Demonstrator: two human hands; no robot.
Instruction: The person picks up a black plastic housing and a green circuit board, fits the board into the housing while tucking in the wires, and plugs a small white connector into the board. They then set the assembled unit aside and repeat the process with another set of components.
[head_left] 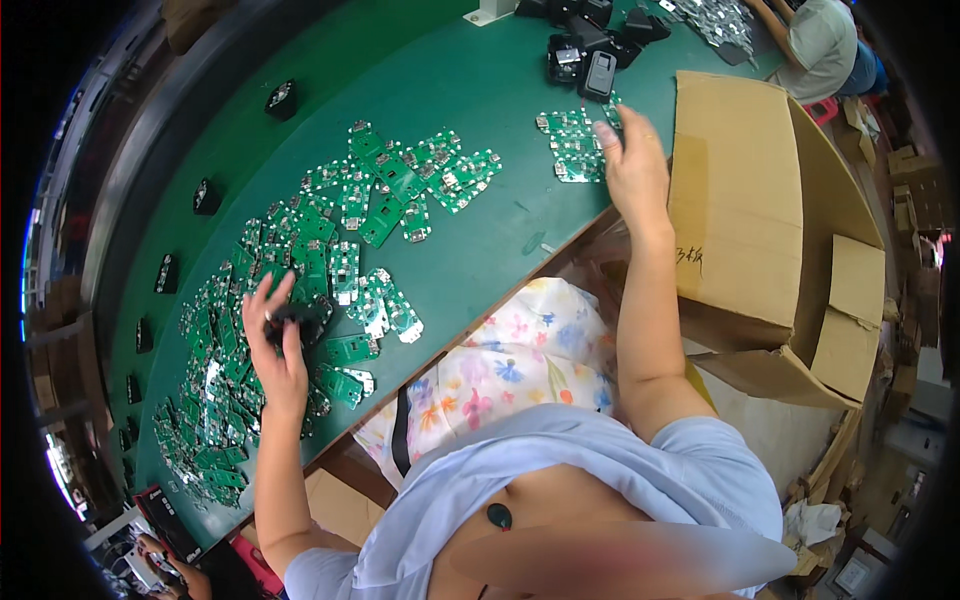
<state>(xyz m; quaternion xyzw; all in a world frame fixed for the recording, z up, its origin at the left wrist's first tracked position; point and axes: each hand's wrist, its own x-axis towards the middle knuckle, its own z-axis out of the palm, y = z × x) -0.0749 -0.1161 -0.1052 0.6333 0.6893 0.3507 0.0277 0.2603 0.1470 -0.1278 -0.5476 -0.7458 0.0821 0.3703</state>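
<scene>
In the head view, the left hand (277, 366) curls loosely around a black casing (311, 318); the right hand (639, 178), half open with nothing visibly gripped, is just beside circuit boards (578, 146) to its left. These look light, stiff and fragile, best held by their edges.

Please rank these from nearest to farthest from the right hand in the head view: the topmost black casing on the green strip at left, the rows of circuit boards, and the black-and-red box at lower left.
From the right hand:
1. Rows of circuit boards: just left, beside the thumb.
2. Topmost black casing: well left, upper side.
3. Black-and-red box: lower-left corner.
</scene>
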